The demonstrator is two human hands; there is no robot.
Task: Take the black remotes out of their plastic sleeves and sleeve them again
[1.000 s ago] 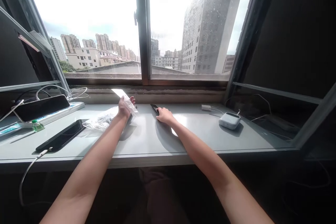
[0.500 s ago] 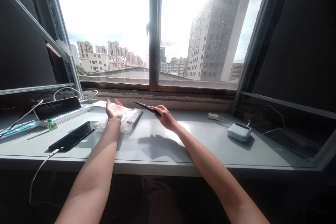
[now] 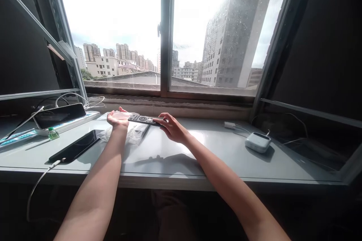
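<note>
The head view shows a black remote control (image 3: 144, 119) raised above the table (image 3: 226, 158), between the two hands, its round pad and buttons facing up. The right hand (image 3: 173, 127) grips one end between thumb and fingers; the other end reaches the left hand (image 3: 116, 119). That hand lies palm up, its grip open and the fingers loosely curled, with translucent plastic (image 3: 127, 114) over the palm. Whether the remote's tip touches the plastic or sits inside it, I cannot tell.

As for progress, the remote is off the table and held by the right hand; it looks midway through being handled, neither set down nor, as far as shows, covered. A clear plastic bag (image 3: 137, 135) lies on the table just below the remote and beside the left wrist. Farther left are a black phone (image 3: 75, 147) with a white cable (image 3: 42, 176) and a small green bottle (image 3: 53, 134).
</note>
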